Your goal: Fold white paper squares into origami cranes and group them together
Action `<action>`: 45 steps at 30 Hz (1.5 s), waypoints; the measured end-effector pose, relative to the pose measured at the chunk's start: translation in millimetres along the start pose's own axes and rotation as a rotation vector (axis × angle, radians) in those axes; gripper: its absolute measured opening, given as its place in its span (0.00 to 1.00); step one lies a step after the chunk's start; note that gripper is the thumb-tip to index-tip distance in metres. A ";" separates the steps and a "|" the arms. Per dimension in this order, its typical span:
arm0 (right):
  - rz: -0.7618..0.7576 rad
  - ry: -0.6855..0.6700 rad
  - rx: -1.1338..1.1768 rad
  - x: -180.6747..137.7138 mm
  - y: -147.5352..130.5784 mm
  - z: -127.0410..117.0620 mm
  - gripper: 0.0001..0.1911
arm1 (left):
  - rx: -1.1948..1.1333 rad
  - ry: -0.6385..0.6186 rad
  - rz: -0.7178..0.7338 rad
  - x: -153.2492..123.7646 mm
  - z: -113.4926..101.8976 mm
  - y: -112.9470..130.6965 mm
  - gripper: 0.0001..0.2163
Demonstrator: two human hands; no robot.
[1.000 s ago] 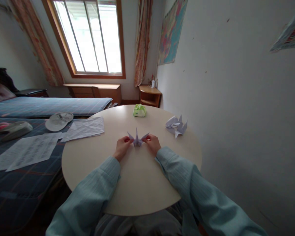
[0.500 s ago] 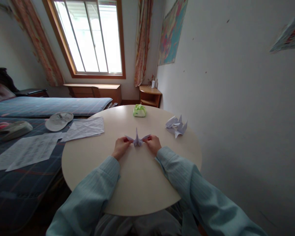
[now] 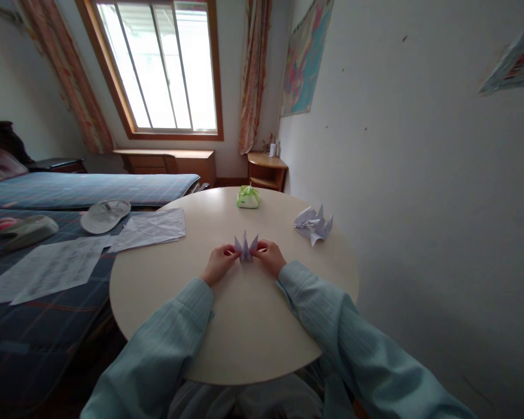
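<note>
Just above the round cream table (image 3: 248, 331), a small pale-lilac origami crane (image 3: 245, 250) is pinched between both hands. My left hand (image 3: 220, 262) is closed on its left side, thumb and fingertips at the base of one pointed wing. On the other side, my right hand (image 3: 269, 257) pinches the right wing the same way. Three points of paper stand up between the hands, the middle one narrow. The fingertips partly cover the crane's lower sides.
Several folded paper pieces (image 3: 313, 224) lie at the table's right. A green tissue pack (image 3: 248, 198) sits at the far edge. Creased paper sheets (image 3: 151, 227) overlap the left edge. Beyond are a bed (image 3: 87, 189) with a white cap (image 3: 105, 215), and a wall at right.
The crane's wings have gone from spread nearly flat to pointing upward. Both hands have come slightly closer together, still pinching the paper.
</note>
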State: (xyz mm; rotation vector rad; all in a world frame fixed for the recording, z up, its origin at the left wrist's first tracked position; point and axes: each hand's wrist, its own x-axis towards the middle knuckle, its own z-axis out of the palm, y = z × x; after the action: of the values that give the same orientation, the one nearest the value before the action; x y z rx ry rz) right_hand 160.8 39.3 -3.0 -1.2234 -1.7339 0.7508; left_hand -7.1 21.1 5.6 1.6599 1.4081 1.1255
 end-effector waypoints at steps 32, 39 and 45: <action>0.149 0.008 -0.138 0.1 -4.2 -6.9 0.07 | -0.236 -0.086 -0.104 7.2 0.2 -8.0 0.10; 0.159 -0.006 -0.090 1.9 3.4 -5.9 0.08 | -0.266 -0.104 -0.101 7.4 0.3 -8.0 0.10; 0.167 -0.020 -0.129 3.2 3.8 -7.3 0.08 | -0.231 -0.077 -0.117 6.7 0.9 -6.3 0.10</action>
State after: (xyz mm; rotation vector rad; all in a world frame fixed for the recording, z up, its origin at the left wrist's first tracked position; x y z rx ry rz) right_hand 168.5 43.5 -2.0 -1.4677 -1.7333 0.7596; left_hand -8.4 28.9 0.8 1.4253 1.2587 1.1006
